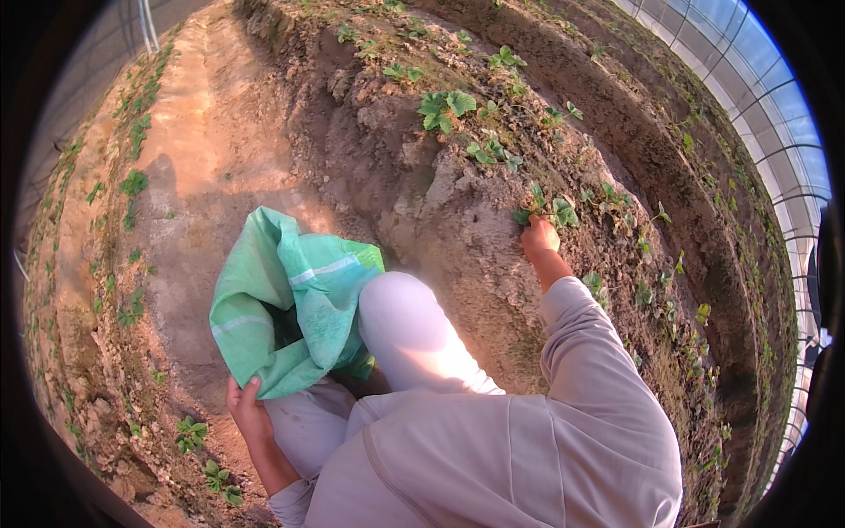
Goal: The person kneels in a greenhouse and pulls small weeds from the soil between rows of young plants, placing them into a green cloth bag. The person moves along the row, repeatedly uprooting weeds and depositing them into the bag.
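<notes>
My left hand [249, 408] grips the rim of a green woven plastic sack [247, 343], thumb on the outside. The sack gapes in front of my knees, its inside dark and its contents hidden. At the right, my right hand [540, 236] reaches onto the raised soil bed, its fingers closed at the base of a small leafy plant [564, 212] that looks like a strawberry plant. Leaves show on both sides of the fingers; whether they pinch a stem cannot be told. More such plants [447, 110] grow further up the bed.
A bare soil furrow [198, 119] runs ahead on the left. Beyond it lies another planted bed [99, 317]. To the right, a deep furrow [660, 158] separates my bed from further rows. A curved greenhouse wall [779, 125] with a metal frame rises at the far right.
</notes>
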`<action>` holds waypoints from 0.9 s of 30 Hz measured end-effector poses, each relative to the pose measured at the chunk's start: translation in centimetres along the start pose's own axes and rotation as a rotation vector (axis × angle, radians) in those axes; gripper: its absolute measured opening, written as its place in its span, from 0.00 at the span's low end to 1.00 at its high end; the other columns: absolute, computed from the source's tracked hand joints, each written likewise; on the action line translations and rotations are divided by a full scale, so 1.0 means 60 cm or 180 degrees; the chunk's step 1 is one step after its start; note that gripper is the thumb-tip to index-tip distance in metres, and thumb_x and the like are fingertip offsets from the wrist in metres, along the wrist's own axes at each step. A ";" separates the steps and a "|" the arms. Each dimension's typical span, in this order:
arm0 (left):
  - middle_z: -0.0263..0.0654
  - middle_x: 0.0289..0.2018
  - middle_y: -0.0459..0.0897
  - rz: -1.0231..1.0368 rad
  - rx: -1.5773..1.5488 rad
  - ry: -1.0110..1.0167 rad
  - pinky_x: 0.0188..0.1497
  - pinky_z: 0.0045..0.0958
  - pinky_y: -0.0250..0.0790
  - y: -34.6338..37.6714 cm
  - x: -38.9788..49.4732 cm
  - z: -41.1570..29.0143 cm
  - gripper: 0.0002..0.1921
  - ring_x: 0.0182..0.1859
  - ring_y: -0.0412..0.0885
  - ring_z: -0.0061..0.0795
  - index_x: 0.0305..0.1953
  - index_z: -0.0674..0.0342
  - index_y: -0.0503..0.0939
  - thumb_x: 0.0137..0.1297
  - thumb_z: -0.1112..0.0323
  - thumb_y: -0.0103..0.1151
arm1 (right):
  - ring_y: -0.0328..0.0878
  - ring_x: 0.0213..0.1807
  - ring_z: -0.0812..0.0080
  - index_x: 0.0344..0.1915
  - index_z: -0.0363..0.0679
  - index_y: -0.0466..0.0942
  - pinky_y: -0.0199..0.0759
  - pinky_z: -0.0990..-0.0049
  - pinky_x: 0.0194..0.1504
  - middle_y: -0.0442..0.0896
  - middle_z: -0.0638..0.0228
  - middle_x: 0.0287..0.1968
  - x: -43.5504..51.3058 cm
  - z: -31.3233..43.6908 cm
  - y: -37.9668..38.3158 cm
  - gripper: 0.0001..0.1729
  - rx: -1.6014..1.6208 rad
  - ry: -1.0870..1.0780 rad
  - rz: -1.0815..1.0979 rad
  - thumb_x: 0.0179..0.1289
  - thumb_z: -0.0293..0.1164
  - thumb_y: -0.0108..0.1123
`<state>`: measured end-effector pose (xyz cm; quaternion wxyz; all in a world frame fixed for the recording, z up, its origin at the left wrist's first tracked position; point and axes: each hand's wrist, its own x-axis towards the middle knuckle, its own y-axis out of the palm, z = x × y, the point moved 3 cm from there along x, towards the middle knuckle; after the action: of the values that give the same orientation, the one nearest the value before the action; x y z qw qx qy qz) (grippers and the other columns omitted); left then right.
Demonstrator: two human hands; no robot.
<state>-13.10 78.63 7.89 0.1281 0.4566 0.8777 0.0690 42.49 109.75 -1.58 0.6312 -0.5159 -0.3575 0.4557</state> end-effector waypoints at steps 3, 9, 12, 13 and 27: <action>0.38 0.46 0.78 -0.0004 -0.0030 0.0008 0.54 0.28 0.64 0.000 0.001 0.001 0.18 0.48 0.76 0.27 0.52 0.69 0.73 0.58 0.75 0.54 | 0.75 0.50 0.54 0.45 0.49 0.77 0.70 0.58 0.50 0.76 0.63 0.52 -0.010 -0.007 -0.013 0.15 0.0046 -0.0243 -0.0008 0.59 0.35 0.51; 0.38 0.46 0.78 -0.0027 -0.0037 0.0057 0.54 0.28 0.64 -0.003 -0.004 0.001 0.18 0.48 0.76 0.26 0.52 0.69 0.73 0.58 0.75 0.54 | 0.76 0.42 0.52 0.38 0.45 0.76 0.72 0.57 0.39 0.73 0.63 0.44 -0.089 -0.021 -0.020 0.08 0.0393 -0.1223 -0.0493 0.56 0.30 0.55; 0.38 0.46 0.78 0.0005 -0.0024 0.0013 0.54 0.28 0.65 -0.003 -0.005 -0.001 0.18 0.48 0.76 0.26 0.52 0.69 0.73 0.58 0.75 0.54 | 0.76 0.36 0.50 0.35 0.43 0.75 0.71 0.58 0.35 0.73 0.63 0.41 -0.136 -0.034 -0.019 0.05 0.0803 -0.1615 -0.1123 0.57 0.25 0.54; 0.38 0.46 0.78 -0.0039 0.0000 -0.0017 0.54 0.28 0.65 -0.004 -0.005 -0.001 0.18 0.48 0.76 0.26 0.52 0.69 0.73 0.59 0.75 0.54 | 0.76 0.37 0.50 0.35 0.43 0.76 0.71 0.57 0.35 0.74 0.62 0.41 -0.144 -0.043 -0.014 0.05 0.0828 -0.1441 -0.1012 0.57 0.26 0.55; 0.40 0.46 0.78 -0.0043 0.0029 -0.0048 0.53 0.30 0.67 -0.002 -0.013 -0.001 0.18 0.47 0.76 0.29 0.52 0.69 0.72 0.59 0.74 0.54 | 0.80 0.45 0.57 0.56 0.46 0.74 0.72 0.65 0.47 0.83 0.54 0.44 0.030 -0.098 0.033 0.25 0.2007 0.1129 -0.0102 0.55 0.30 0.62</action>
<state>-12.77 77.91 8.04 0.1330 0.4518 0.8800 0.0607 48.08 109.64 -4.79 0.8186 -0.3612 -0.0924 0.4370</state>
